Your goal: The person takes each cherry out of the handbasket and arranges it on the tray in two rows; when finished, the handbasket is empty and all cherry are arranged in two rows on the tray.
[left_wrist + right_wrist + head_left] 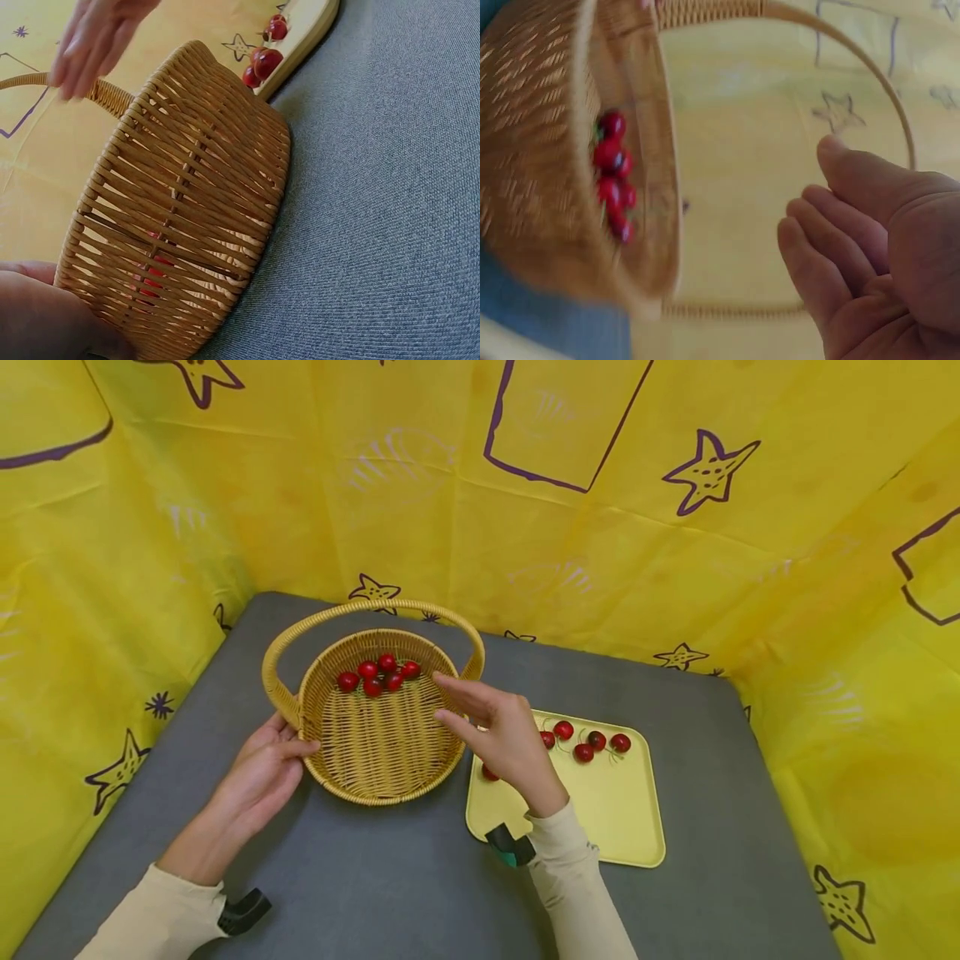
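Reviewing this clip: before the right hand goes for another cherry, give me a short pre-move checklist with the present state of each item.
1. Right hand free of any load: ok; palm and fingers show open and empty in the right wrist view.
2. Wicker basket steadied: ok; left hand rests against its rim.
3. Cherries on the yellow tray left to pick: ok; several lie near its far edge.
4. Cherries already in the basket settled: ok; they sit clustered at the far side.
5. Basket handle clear of the hand's path: cannot tell.
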Demonstrator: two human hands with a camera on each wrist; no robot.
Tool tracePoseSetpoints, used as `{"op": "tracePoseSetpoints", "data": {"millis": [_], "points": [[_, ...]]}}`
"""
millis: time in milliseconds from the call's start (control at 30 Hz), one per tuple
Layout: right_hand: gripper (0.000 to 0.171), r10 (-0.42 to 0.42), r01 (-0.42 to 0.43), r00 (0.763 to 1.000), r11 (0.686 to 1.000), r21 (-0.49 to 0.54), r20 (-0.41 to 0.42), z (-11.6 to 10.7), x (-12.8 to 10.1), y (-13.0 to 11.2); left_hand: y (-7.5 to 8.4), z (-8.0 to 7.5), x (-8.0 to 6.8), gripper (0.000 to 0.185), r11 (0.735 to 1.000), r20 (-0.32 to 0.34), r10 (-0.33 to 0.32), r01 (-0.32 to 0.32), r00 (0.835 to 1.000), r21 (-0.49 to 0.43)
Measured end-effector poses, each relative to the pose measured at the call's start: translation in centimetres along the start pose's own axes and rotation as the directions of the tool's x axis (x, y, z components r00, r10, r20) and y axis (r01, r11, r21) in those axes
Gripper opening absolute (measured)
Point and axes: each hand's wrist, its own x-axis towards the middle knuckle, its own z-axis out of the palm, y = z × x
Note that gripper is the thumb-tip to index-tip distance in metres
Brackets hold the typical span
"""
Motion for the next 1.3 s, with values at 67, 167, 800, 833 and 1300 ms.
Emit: {"op": "tracePoseSetpoints", "data": {"millis": [67,167,800,833,1300], "points": [[0.045,-0.03,0.029,0.999,1.0,0.009,0.033,1.0,1.8,-0.4,0.0,-0.1,0.0,0.093,1.0,-0.003,0.003,-0.003,1.0,0.002],[0.046,-0.031,0.031,0.997,0.999,0.011,0.068,2.5,4.3,-0.6,0.0,-0.2,-0.1,0.093,1.0,0.001,0.011,-0.011,1.0,0.003],[0.044,0.128,-0.081,0.93,0.986,-0.148,0.345,7.6,12.8,4.4,-0.3,-0.1,-0.1,0.094,1.0,0.011,0.009,-0.009,1.0,0.028],[0.043,0.133,-0.077,0.924,0.983,-0.164,0.358,7.6,12.9,4.7,-0.3,-0.1,-0.1,0.094,0.999,0.011,0.006,-0.006,1.0,0.032],[0.038,0.14,-0.022,0.88,0.967,-0.256,0.455,8.2,13.2,6.7,-0.3,-0.3,-0.2,0.093,0.999,0.01,0.006,-0.006,1.0,0.047]]}}
